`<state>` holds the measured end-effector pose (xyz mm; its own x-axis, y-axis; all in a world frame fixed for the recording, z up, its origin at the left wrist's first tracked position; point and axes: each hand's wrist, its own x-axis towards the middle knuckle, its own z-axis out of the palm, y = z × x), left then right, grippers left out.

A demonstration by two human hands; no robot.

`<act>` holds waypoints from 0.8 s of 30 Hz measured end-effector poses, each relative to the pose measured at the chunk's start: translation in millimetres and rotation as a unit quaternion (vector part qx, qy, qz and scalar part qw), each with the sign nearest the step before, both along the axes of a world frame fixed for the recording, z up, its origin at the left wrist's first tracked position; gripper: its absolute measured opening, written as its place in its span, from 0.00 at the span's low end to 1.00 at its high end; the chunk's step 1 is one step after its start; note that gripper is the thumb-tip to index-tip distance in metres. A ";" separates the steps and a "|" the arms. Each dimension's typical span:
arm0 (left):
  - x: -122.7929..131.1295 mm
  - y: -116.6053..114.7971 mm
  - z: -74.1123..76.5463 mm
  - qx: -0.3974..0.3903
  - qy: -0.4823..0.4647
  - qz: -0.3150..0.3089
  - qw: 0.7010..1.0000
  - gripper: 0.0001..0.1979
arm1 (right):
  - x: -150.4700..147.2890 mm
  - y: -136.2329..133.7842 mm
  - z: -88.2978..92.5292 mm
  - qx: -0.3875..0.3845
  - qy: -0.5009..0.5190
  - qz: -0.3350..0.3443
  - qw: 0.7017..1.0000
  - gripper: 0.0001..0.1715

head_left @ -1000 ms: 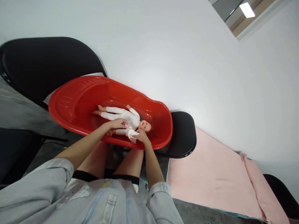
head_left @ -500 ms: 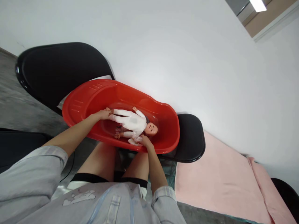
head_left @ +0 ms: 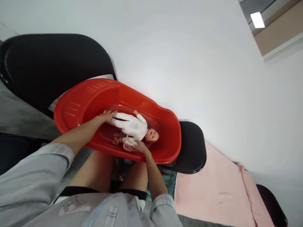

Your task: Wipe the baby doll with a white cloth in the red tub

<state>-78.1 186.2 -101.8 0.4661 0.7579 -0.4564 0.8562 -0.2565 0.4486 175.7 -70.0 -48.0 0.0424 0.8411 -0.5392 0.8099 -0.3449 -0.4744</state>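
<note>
Your red tub point(head_left: 68, 108) has its far rim beside the wall point(head_left: 189, 69) and its near rim by your thighs. Bare room lies inside the tub, beyond the doll's head. The doll point(head_left: 134, 127) lies face-up on the tub's floor. Near the tub's near rim, your right hand point(head_left: 140, 146) is clamped on white cloth point(head_left: 128, 145); your left hand point(head_left: 107, 117) covers the doll's feet, grip unclear.

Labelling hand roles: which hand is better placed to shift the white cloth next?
Probably the right hand: it holds the white cloth beside the doll; the left hand is farther off, at the doll's ankles.
</note>
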 end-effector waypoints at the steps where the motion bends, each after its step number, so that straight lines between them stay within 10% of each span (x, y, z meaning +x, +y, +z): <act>1: 0.9 -1.3 2.3 -0.005 0.001 -0.005 1.000 0.65 | 0.0 2.7 1.9 0.047 0.009 -0.037 0.998 0.12; 10: 5.9 -13.5 20.7 -0.011 0.022 -0.022 0.999 0.55 | 0.7 77.3 18.4 0.217 -0.125 -0.260 0.932 0.28; 19: 7.9 -12.6 9.4 0.010 0.015 -0.031 0.999 0.50 | -63.8 146.7 -9.5 0.137 -0.051 -0.204 0.968 0.35; 24: 9.6 -14.4 12.1 0.005 0.035 -0.011 0.999 0.50 | -113.0 167.3 -30.9 0.141 -0.014 -0.064 0.988 0.29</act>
